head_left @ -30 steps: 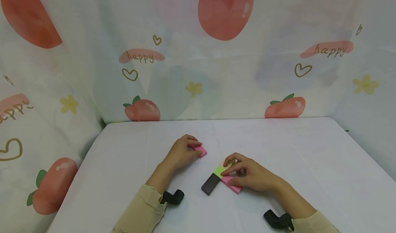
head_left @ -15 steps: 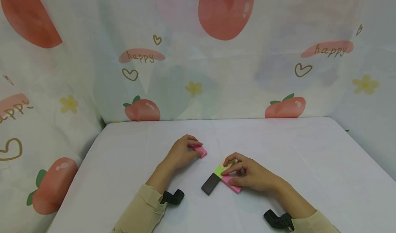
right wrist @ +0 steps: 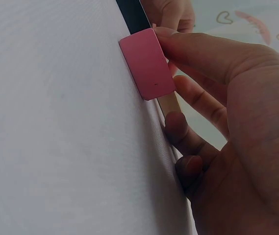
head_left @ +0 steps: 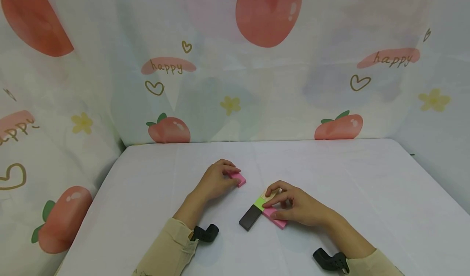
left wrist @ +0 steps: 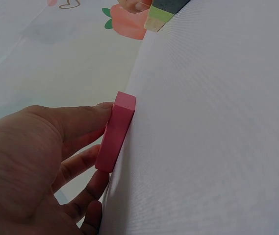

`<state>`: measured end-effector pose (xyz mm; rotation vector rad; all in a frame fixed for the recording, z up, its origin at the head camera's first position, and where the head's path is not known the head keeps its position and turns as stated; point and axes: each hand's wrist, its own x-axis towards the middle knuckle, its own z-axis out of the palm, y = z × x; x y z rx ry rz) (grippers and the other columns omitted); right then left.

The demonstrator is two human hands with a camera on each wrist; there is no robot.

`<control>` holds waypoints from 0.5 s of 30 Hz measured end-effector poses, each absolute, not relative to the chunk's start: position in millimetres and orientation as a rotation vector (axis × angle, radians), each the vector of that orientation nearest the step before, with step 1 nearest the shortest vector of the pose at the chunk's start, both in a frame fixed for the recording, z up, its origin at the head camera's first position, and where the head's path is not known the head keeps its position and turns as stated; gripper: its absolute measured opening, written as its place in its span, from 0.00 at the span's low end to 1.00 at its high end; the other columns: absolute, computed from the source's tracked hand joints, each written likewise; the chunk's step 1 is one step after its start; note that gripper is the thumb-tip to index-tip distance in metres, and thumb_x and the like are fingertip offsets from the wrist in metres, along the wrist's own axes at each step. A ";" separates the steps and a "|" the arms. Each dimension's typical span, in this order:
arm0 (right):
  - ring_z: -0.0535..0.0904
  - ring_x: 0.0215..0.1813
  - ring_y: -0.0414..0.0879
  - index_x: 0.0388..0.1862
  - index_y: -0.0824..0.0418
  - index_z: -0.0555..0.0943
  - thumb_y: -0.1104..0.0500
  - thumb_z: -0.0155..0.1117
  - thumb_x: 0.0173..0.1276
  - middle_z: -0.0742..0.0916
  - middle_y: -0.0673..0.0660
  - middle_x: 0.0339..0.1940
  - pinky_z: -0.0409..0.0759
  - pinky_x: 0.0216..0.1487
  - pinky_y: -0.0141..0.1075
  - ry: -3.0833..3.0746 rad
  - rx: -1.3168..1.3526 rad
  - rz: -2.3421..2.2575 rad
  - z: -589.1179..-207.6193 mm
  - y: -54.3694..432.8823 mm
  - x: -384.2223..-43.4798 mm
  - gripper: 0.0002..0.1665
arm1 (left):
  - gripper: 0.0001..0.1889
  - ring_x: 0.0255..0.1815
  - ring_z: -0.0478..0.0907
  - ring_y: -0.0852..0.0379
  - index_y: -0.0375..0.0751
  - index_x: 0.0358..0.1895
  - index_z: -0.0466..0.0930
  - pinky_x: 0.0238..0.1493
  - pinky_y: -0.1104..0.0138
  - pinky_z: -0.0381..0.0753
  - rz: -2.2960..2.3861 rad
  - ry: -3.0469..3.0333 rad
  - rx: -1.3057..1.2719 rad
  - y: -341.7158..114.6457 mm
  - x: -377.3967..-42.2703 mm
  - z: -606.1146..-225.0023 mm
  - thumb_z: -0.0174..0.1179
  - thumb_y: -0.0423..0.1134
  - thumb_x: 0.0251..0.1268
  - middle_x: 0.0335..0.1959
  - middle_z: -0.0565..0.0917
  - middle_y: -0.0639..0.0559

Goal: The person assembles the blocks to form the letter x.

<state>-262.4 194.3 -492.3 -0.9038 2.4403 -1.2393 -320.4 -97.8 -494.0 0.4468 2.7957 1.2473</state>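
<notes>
My left hand pinches a pink block between thumb and fingers on the white table. The same pink block shows upright on its edge in the left wrist view. To the right, my right hand holds a second pink block, its thumb on the near part and fingertips by the green block. This pink block faces the right wrist camera. A black block, a green block and a pale wooden block, partly hidden by fingers, lie in a slanted row touching it.
The white tabletop reaches back to a cloth backdrop printed with fruit, hearts and flowers. More of that cloth hangs at the left side. Black camera mounts sit on both wrists, near beige sleeves.
</notes>
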 end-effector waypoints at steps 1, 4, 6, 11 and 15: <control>0.76 0.54 0.44 0.50 0.42 0.91 0.52 0.76 0.66 0.80 0.48 0.59 0.76 0.49 0.32 2.442 -0.908 -1.238 -492.5 194.4 -262.5 0.13 | 0.15 0.61 0.79 0.50 0.48 0.54 0.90 0.66 0.53 0.77 1.249 2.796 0.449 -97.9 -320.5 -494.1 0.73 0.40 0.64 0.58 0.82 0.52; 0.76 0.54 0.44 0.50 0.42 0.91 0.53 0.76 0.66 0.80 0.48 0.59 0.76 0.49 0.33 2.439 -0.910 -1.243 -492.7 194.6 -262.5 0.13 | 0.15 0.61 0.80 0.50 0.47 0.53 0.90 0.66 0.53 0.77 1.250 2.797 0.459 -98.0 -320.7 -494.1 0.73 0.39 0.64 0.58 0.82 0.52; 0.76 0.54 0.44 0.50 0.42 0.91 0.53 0.76 0.66 0.80 0.48 0.59 0.76 0.49 0.33 2.437 -0.908 -1.246 -492.8 194.7 -262.4 0.13 | 0.15 0.61 0.80 0.49 0.47 0.53 0.90 0.66 0.53 0.77 1.249 2.800 0.464 -98.0 -320.6 -494.1 0.73 0.39 0.64 0.58 0.82 0.52; 0.76 0.55 0.44 0.50 0.42 0.91 0.53 0.76 0.66 0.80 0.48 0.59 0.76 0.50 0.33 2.432 -0.905 -1.249 -493.2 195.0 -262.4 0.13 | 0.15 0.62 0.79 0.49 0.47 0.53 0.90 0.66 0.52 0.77 1.233 2.811 0.465 -97.8 -320.3 -493.6 0.73 0.40 0.64 0.58 0.82 0.51; 0.76 0.54 0.44 0.50 0.42 0.91 0.53 0.76 0.66 0.80 0.48 0.59 0.76 0.50 0.33 2.434 -0.916 -1.249 -493.3 195.3 -262.9 0.13 | 0.15 0.62 0.78 0.48 0.47 0.54 0.90 0.67 0.52 0.76 1.211 2.821 0.473 -97.4 -320.2 -492.9 0.72 0.40 0.65 0.58 0.82 0.51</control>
